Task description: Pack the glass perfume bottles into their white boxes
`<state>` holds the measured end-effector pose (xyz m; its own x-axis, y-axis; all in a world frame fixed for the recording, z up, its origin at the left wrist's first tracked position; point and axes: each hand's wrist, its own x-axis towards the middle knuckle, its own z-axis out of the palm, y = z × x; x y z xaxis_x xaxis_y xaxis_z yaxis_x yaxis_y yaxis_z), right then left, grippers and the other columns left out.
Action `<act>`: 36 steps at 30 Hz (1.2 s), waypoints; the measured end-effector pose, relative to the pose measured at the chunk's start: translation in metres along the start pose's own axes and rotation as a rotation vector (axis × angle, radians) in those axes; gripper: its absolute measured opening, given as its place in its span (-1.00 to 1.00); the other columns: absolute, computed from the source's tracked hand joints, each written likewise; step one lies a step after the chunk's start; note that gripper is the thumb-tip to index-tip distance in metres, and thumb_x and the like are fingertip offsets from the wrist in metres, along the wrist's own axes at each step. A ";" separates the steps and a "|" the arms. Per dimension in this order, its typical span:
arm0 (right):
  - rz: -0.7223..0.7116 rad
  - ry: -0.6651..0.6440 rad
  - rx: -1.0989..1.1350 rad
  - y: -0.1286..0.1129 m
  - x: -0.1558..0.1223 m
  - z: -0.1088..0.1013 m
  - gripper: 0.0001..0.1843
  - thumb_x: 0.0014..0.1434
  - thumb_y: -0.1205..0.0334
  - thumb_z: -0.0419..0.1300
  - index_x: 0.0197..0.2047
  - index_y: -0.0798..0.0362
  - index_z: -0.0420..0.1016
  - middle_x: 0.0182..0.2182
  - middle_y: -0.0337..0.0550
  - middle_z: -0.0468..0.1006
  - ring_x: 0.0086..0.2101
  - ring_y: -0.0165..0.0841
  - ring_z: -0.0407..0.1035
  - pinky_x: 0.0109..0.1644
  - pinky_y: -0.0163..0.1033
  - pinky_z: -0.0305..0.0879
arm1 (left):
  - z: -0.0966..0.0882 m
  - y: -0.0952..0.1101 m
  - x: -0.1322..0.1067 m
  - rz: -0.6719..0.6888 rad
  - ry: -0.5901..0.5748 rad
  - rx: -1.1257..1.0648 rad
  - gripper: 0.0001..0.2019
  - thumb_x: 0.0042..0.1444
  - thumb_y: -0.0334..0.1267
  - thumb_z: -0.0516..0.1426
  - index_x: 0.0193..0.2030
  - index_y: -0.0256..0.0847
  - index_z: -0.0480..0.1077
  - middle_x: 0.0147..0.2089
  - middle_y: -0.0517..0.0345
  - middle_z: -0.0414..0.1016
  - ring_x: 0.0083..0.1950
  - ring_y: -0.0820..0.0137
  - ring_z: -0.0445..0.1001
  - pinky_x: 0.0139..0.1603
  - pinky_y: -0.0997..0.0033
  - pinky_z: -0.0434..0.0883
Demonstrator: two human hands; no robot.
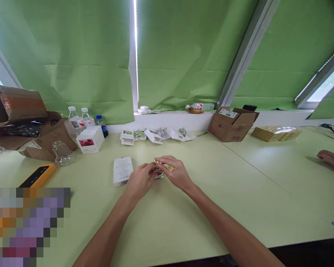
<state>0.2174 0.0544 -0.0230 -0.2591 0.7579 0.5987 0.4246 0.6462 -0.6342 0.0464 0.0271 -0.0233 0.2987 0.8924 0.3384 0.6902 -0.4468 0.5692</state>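
Between my hands, low over the table, is a small clear glass bottle point(159, 175) with something reddish in it and a gold-coloured top. My left hand point(140, 180) is closed around its left side. At the top, the fingers of my right hand point(174, 170) pinch the gold-coloured part; the fingers partly hide it. A small yellow piece point(170, 168) shows beside the right fingers. Just left of my left hand lies a white printed box point(123, 170) with a barcode.
Along the back are opened white boxes point(153, 136) with glass bottles point(183, 131), and a cardboard box point(229, 124). To the left stand a white carton point(90, 140), plastic bottles point(76, 120) and an orange power strip point(40, 174). Another person's hand point(332, 159) rests at right.
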 end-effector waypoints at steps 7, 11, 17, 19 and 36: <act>-0.041 -0.010 -0.013 0.002 -0.001 0.001 -0.75 0.23 0.22 0.14 -0.06 -0.12 0.57 -0.17 -0.17 0.62 -0.10 -0.25 0.44 -0.01 -0.10 0.39 | 0.001 -0.001 0.000 0.002 0.006 -0.001 -0.72 0.24 -0.21 -0.01 0.07 -0.02 0.34 -0.15 0.12 0.50 -0.16 0.31 0.48 -0.24 0.39 0.37; -0.048 -0.017 -0.009 0.003 -0.002 0.000 -0.72 0.23 0.27 0.13 -0.03 -0.14 0.56 -0.16 -0.21 0.62 -0.10 -0.27 0.45 -0.02 -0.12 0.41 | 0.001 -0.002 0.000 0.004 0.012 0.007 -0.73 0.24 -0.21 -0.01 0.05 -0.01 0.35 -0.15 0.14 0.50 -0.17 0.32 0.48 -0.24 0.39 0.37; -0.051 -0.018 -0.033 0.004 -0.002 0.000 -0.72 0.23 0.26 0.12 -0.04 -0.16 0.56 -0.14 -0.22 0.62 -0.12 -0.25 0.47 -0.03 -0.07 0.43 | 0.003 -0.002 0.000 -0.001 0.014 0.000 -0.74 0.24 -0.22 -0.01 0.04 -0.03 0.34 -0.13 0.12 0.50 -0.15 0.31 0.48 -0.25 0.39 0.37; -0.041 -0.004 -0.031 0.005 -0.001 0.001 -0.73 0.22 0.26 0.14 -0.06 -0.16 0.58 -0.16 -0.21 0.63 -0.13 -0.24 0.48 -0.04 -0.07 0.44 | 0.003 -0.001 0.000 -0.005 0.012 -0.002 -0.73 0.24 -0.22 -0.01 0.05 -0.04 0.34 -0.13 0.11 0.50 -0.15 0.30 0.48 -0.25 0.38 0.37; 0.063 -0.002 0.033 0.001 -0.003 0.002 -0.73 0.19 0.28 0.16 -0.09 -0.16 0.59 -0.20 -0.25 0.64 -0.14 -0.27 0.50 -0.06 -0.12 0.46 | 0.004 -0.005 0.000 0.003 0.008 0.008 -0.72 0.24 -0.23 -0.02 0.07 -0.02 0.31 -0.09 0.11 0.49 -0.13 0.29 0.48 -0.23 0.37 0.37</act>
<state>0.2164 0.0527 -0.0266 -0.2343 0.7972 0.5565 0.4110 0.5999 -0.6864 0.0460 0.0292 -0.0293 0.2960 0.8903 0.3460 0.6942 -0.4493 0.5624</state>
